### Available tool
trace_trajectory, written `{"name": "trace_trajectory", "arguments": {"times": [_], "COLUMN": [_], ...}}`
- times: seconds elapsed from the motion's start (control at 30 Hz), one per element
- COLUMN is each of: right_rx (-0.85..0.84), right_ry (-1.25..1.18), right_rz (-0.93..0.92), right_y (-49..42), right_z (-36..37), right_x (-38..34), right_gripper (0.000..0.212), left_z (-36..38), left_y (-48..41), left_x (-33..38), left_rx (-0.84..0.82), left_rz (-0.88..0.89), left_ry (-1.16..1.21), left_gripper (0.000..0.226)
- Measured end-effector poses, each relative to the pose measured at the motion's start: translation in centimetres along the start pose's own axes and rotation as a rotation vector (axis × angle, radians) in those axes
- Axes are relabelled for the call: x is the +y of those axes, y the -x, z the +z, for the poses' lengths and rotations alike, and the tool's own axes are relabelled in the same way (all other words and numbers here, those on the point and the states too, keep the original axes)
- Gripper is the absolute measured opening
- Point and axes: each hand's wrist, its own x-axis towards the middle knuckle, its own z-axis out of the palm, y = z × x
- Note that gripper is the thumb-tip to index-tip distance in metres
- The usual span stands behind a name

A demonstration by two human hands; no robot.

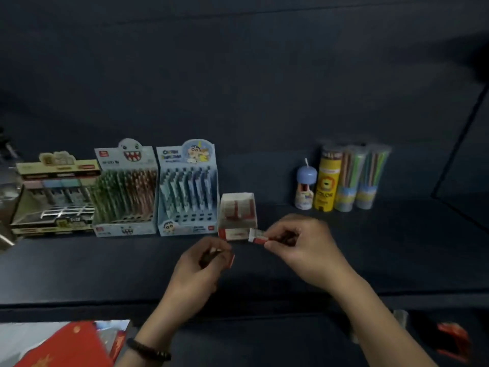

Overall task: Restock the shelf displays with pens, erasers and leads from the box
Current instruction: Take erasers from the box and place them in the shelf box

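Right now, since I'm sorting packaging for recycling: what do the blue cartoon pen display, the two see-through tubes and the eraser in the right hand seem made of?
Blue cartoon pen display: likely printed cardboard, fairly matte; flat folded panels, cut-out header.
See-through tubes: apparently clear glossy plastic; coloured sticks show through.
Eraser: white block, probably rubber or vinyl, in a red paper-looking sleeve; blurred.

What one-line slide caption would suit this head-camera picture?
Right hand pinches a red-and-white eraser in front of the eraser display box, left hand holds a small red item, pen displays alongside.
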Motion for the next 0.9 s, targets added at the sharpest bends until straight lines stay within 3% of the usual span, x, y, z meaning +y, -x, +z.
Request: {"name": "trace_trajectory", "arguments": {"times": [0.13,0.23,0.43,0.57,0.9], "right_rx": [-0.038,-0.094,-0.279,-0.290,-0.314], "right_ry": [0.136,0.230,0.428,0.454,0.527], "right_rz": [-0.073,-0.073,-0.011,0.047,0.086], "right_y": [-6.6,-10.4,-14.7,-15.2,-15.6], "right_z": [2.1,3.7,6.9,8.4,9.4], "right_x": [1.3,1.4,2.3,3.6,4.0], "right_gripper": [0.008,0.005,0.003,0.008,0.014], "left_z": [-1.5,-2.6,-3.9,-4.4,-4.6], "left_y": [-3.8,-6.6,-9.8,-10.5,-10.2], "left_x": [-0.5,-1.5,-2.8,-3.5,-4.1], "left_rx": [0.134,0.147,0.015,-0.077,-0.051], "left_rz": [0.163,0.232,0.237,0.234,0.194], "left_ry": [-0.156,-0.219,-0.294,-0.277,-0.161], "left_gripper": [0.019,0.017,0.015,0.018,0.012]}}
